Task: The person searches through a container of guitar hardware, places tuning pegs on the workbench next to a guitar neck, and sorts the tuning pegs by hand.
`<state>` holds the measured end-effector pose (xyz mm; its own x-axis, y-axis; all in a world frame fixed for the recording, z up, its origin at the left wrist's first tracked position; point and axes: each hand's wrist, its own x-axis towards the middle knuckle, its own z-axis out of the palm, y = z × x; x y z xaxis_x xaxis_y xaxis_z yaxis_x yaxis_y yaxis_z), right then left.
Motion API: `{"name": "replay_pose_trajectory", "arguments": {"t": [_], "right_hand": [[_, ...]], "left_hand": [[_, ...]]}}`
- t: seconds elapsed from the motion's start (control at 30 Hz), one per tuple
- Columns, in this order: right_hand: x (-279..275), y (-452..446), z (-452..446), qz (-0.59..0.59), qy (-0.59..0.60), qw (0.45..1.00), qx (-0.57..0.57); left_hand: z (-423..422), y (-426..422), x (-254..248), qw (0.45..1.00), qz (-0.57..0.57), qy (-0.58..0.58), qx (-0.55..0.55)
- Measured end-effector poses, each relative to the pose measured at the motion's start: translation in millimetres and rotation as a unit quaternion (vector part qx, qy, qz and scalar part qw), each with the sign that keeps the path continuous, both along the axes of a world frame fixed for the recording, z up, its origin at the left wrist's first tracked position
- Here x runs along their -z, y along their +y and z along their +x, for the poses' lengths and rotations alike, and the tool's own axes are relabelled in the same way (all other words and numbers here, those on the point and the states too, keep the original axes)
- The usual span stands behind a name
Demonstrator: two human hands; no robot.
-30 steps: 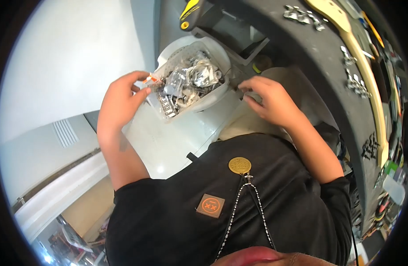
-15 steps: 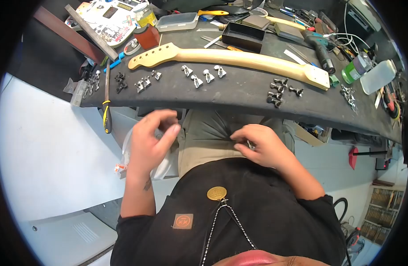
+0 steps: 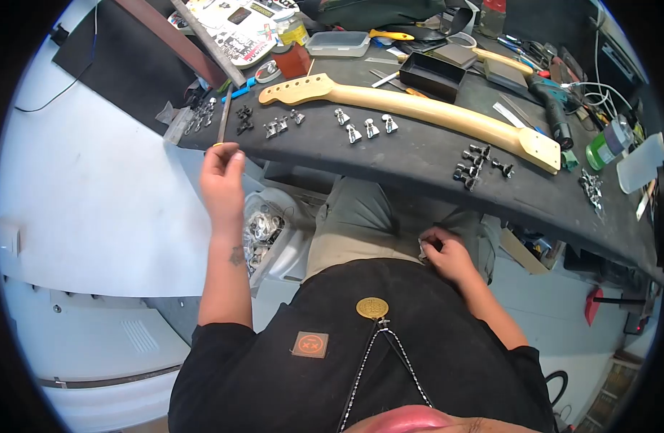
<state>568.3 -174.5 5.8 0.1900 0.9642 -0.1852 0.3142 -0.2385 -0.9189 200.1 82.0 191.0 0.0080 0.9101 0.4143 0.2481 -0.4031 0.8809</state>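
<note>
My left hand [image 3: 222, 173] is closed round the handle of a screwdriver [image 3: 223, 124] at the bench's front edge. Only a bit of yellow handle shows above the fingers, and the shaft points away over the bench top. Low over my lap, my right hand [image 3: 447, 254] is closed with a small silvery piece at its fingertips, too hidden to name. A pale wooden guitar neck [image 3: 433, 112] lies across the bench. In front of it are silver tuning machines [image 3: 371, 128], more silver ones [image 3: 275, 128] further left, and black tuning machines [image 3: 470, 169] on the right.
Behind the neck stand a black open box [image 3: 434, 76], a clear plastic container [image 3: 339, 45] and a reddish-brown block [image 3: 292, 60]. A cordless drill [image 3: 552, 108] and a green-labelled bottle [image 3: 609, 144] are at the right. Below the bench sits a white bin [image 3: 292, 242] of metal parts.
My left hand has moved up and left onto the screwdriver and taken hold of its handle. My right hand has sunk lower and to the right. The whole view has shifted.
</note>
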Motion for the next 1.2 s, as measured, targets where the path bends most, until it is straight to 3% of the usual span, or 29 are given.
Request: {"name": "replay_pose_trajectory", "arguments": {"t": [0.1,0.13,0.2,0.27,0.5,0.6,0.73,0.8,0.9,1.0,1.1,1.17,1.2], "right_hand": [[11,8,1,0.015,0.012,1.0,0.005],[12,9,1,0.019,0.014,1.0,0.01],[16,7,-1,0.028,0.02,0.999,0.022],[17,6,0,0.016,0.02,0.999,0.031],[13,8,0,0.027,-0.017,0.999,0.035],[15,9,-3,0.015,-0.074,0.997,0.029],[13,9,-4,0.016,-0.064,0.997,0.026],[8,8,-3,0.014,-0.073,0.997,0.027],[12,8,-1,0.016,-0.083,0.996,0.02],[5,9,-2,-0.004,-0.048,0.999,0.017],[11,11,-2,-0.024,-0.077,0.997,-0.001],[32,11,-2,-0.006,-0.127,0.992,-0.013],[23,12,-2,-0.026,-0.098,0.995,-0.024]], "left_hand": [[26,-37,22,0.991,-0.02,0.102,0.079],[32,-49,22,0.968,0.016,0.228,0.107],[35,-57,45,0.928,0.102,0.301,0.195],[35,-64,45,0.92,0.033,0.307,0.24],[18,-40,14,0.95,0.099,0.25,0.16],[19,-44,8,0.968,0.071,0.205,0.128],[14,-38,16,0.991,-0.129,0.011,-0.032],[-7,-24,7,0.989,-0.096,0.059,-0.092],[-36,-5,-15,0.987,-0.082,0.037,-0.133],[-48,6,-17,0.994,-0.071,0.013,-0.079],[-32,2,19,0.998,-0.024,0.062,0.004],[-1,-20,55,0.983,-0.019,0.177,0.043],[17,-34,77,0.973,-0.021,0.198,0.119]]}}
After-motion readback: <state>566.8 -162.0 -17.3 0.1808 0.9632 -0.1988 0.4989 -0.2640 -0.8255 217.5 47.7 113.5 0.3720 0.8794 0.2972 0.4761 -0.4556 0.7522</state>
